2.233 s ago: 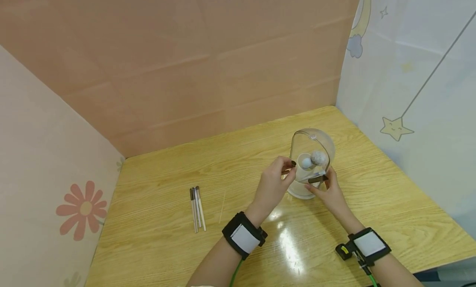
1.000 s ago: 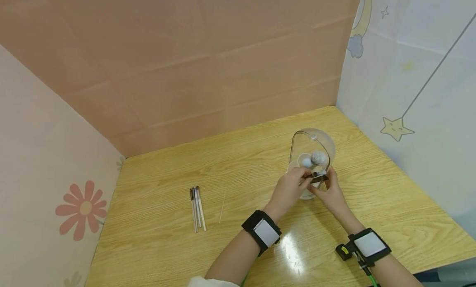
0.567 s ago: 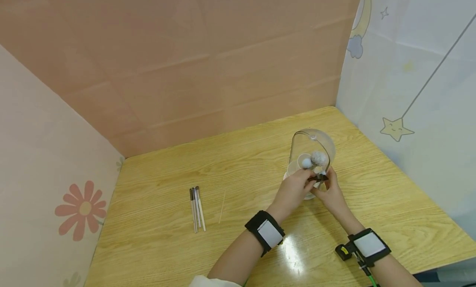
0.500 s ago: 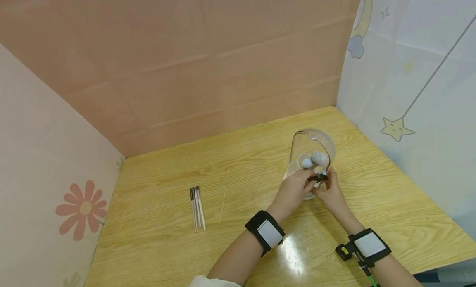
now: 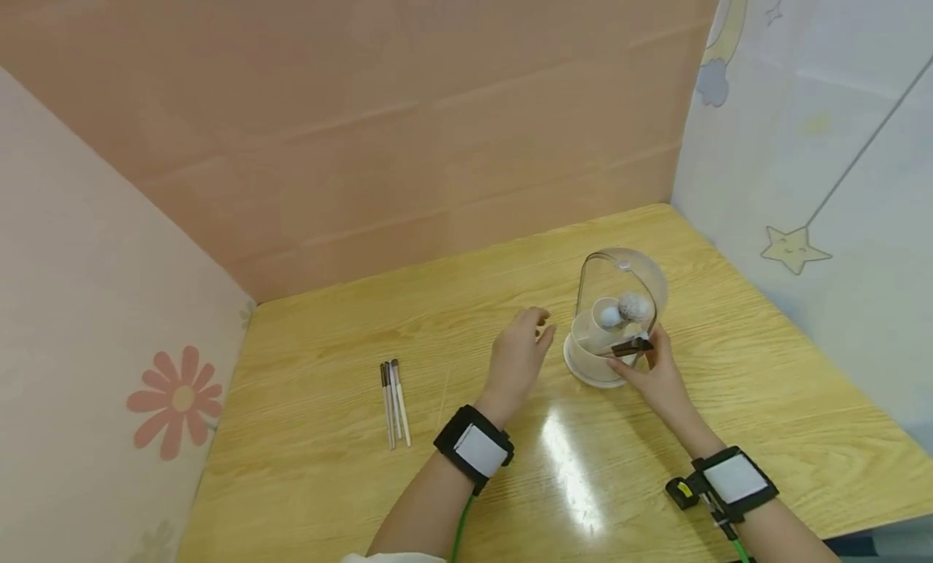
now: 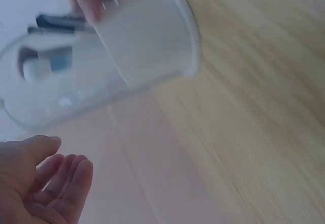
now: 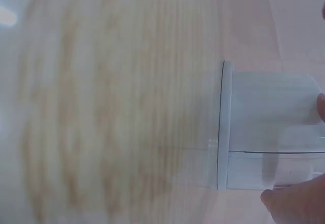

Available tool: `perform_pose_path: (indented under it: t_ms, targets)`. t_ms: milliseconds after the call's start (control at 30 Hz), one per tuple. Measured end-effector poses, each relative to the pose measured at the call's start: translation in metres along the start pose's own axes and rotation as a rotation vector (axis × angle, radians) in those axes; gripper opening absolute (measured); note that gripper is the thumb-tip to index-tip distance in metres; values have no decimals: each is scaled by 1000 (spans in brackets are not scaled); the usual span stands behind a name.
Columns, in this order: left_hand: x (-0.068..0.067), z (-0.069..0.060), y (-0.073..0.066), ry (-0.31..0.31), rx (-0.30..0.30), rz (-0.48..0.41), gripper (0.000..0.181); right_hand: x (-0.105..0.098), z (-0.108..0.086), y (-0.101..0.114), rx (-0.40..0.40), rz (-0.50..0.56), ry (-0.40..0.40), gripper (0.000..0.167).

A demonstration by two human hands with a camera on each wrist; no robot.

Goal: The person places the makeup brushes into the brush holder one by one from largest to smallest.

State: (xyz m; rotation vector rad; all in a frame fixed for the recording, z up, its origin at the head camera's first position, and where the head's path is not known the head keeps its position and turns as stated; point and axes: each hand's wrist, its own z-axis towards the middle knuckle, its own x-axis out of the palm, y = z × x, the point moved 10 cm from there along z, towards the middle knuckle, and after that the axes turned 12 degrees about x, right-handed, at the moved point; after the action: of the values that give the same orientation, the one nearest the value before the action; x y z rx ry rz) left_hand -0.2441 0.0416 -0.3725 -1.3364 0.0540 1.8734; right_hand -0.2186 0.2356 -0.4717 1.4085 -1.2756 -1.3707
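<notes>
A white makeup brush holder [image 5: 589,370] with a clear dome [image 5: 659,279] stands upright at the table's right side. My right hand [image 5: 665,385] grips its side, thumb at the front and fingers round the right. Several dark-tipped makeup brushes [image 5: 631,347] lean to the right in the front compartment, close to that hand. Behind them show a fluffy greyish brush head [image 5: 634,307] and a pale blue one [image 5: 610,317]. Left of the holder, my left hand [image 5: 517,360] is apart from it, fingers relaxed and holding nothing. The left wrist view shows the holder [image 6: 152,41] blurred.
Several makeup brushes [image 5: 397,405] lie side by side on the wooden table [image 5: 313,466], left of my left hand. A thin pale stick [image 5: 443,397] lies between them and my left wrist. A cloth backdrop [image 5: 408,142] rises behind, with printed panels at both sides.
My left hand went to the holder with a dark-tipped brush, let go of it among the others in the front compartment, and drew back left. My right hand stays on the holder.
</notes>
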Motion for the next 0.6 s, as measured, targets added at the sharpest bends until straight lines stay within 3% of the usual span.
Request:
perform_pose_path:
  t_ms: [133, 267, 367, 467, 600]
  targets:
    - [-22, -21, 53, -19, -188, -7, 23, 5, 0, 1, -4, 10, 5, 96]
    - [-43, -50, 106, -46, -358, 5, 23, 8, 1, 1, -14, 20, 5, 95]
    - [-54, -72, 140, -32, -472, 39, 24, 9, 2, 0, -8, 17, 4, 95]
    - [-62, -91, 166, -12, -557, 98, 22, 10, 2, 0, -2, 7, 4, 95]
    - [-66, -113, 191, 20, -631, 152, 18, 10, 2, 0, -1, 0, 2, 95]
